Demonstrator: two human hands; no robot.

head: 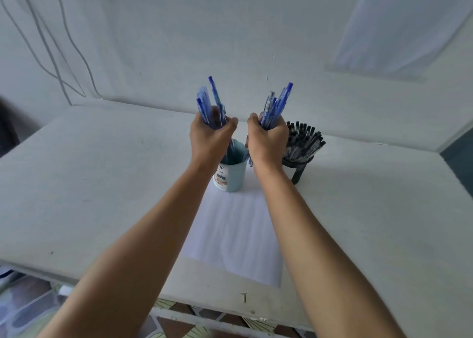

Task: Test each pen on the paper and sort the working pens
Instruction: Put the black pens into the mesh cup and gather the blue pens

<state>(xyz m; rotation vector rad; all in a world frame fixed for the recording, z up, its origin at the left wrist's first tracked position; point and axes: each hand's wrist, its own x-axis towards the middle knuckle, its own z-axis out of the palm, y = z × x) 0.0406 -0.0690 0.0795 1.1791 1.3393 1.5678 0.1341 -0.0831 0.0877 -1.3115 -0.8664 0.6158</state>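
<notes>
Blue pens point(204, 105) stand upright in both fists, one bundle clamped in my left hand point(212, 135), another in my right hand point(267, 138), over the pale cup point(231, 176) at the far end of the paper point(235, 230). That paper lies below and nearer me (neither hand is closer), so a pen must tip down and come back. On the right, the black holder point(298, 165) of dark pens point(305, 139) crowds my right hand.

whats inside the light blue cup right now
Blue pens gripped by the left hand reach their lower ends into the light blue cup. Its teal inner wall shows. The hand and rim hide the bottom, so anything lying there cannot be seen.
</notes>
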